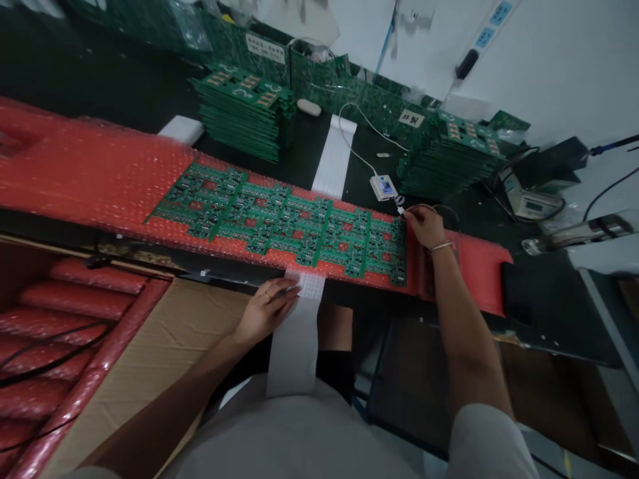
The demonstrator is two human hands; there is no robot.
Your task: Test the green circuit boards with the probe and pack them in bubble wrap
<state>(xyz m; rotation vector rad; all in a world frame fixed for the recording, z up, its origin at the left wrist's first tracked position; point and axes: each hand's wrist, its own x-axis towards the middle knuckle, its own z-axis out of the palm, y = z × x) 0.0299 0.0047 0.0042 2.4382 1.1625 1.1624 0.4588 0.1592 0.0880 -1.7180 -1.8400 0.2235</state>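
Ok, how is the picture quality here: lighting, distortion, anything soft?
Head view: dim overall, white wall brightest; wide-angle bend curves the red bubble wrap; circuit boards fairly sharp, left hand slightly soft.

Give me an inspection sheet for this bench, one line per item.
Surface: dark bench, red bubble wrap laid across it.
Job's things: row of green circuit boards on the wrap; white label strip hanging over the near edge.
Clutter: board stacks at the back; small white device.
Grips: left hand on the label strip; right hand at the boards' right end; grip unclear on both.
Cables: white lead near the device; black cables at right.
Surroundings: carton with red-wrapped rolls at left; wall power strip.
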